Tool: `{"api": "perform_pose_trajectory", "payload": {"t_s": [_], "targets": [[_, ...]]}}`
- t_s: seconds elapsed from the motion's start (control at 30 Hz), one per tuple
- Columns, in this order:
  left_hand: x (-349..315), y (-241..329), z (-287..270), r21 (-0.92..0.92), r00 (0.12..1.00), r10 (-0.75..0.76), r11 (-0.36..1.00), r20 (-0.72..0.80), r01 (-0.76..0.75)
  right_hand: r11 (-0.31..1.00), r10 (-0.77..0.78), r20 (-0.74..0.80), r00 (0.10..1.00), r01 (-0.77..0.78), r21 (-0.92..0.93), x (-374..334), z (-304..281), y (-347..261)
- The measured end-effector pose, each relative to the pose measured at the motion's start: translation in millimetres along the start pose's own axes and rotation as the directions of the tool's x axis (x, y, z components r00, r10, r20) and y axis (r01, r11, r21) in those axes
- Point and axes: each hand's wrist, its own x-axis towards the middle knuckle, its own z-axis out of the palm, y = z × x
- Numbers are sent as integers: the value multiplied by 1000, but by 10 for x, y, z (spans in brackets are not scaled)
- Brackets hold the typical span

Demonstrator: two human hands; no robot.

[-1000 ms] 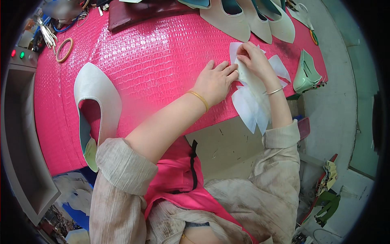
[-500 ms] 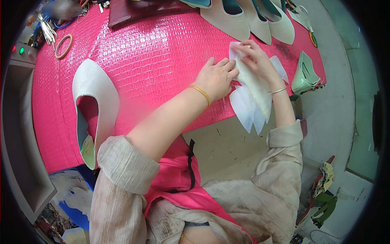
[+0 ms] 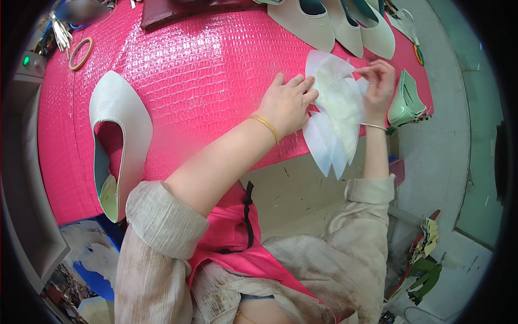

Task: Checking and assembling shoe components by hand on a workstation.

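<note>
Thin, translucent white pieces with pointed ends (image 3: 324, 143) fan out over the table's front edge. On top lies a cream-white, slightly rough layer (image 3: 339, 100). My left hand (image 3: 288, 102) rests beside the fan's left side, fingers stretched out and their tips on its edge. At the right side of the fan is my right hand (image 3: 379, 86), raised a little, with its fingers bent in. A small white piece shows by its thumb; whether anything is between the fingers is hidden. To the left lies a white pointed shoe upper (image 3: 127, 116) with a teal lining.
Several similar uppers (image 3: 305, 27) lie at the back right of the pink textured table covering (image 3: 205, 81). A stack of folded mint-green pieces (image 3: 406, 102) sits at the right edge, near scissors (image 3: 404, 24). A tan ring (image 3: 81, 54) and a dark red pad (image 3: 189, 12) are farther back.
My right hand has moved right, off the top of the white pieces, uncovering the cream layer. The top sheet now lies spread wider. My left hand stays at their left edge.
</note>
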Motion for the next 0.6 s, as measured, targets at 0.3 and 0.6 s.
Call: {"api": "perform_pose_trajectory", "payload": {"t_s": [0.3,0.6], "targets": [[37,124,20,-1,992,-73,997,-104,74,897,-167,469,867,331,-294,-127,441,10],[29,75,186,93,969,-21,995,-246,45,971,-92,337,937,160,-179,-135,496,31]]}}
